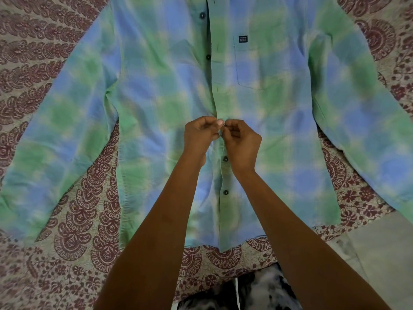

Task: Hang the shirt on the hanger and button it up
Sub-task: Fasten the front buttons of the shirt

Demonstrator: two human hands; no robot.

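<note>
A green and blue checked shirt (156,90) lies flat, front up, on a patterned bedspread (67,231), sleeves spread to both sides. Its collar end points away from me. Dark buttons run down the middle placket; two below my hands (225,159) look fastened, and two above (208,57) show on the left edge. My left hand (200,133) and my right hand (242,142) meet at the placket mid-chest, each pinching the fabric edge with curled fingers. The button between them is hidden. No hanger is in view.
A chest pocket with a small dark label (243,39) sits right of the placket. The bedspread's near edge (212,271) runs just past the shirt hem, with my patterned trousers (257,294) below it. A plain grey-green cloth (375,253) lies at the lower right.
</note>
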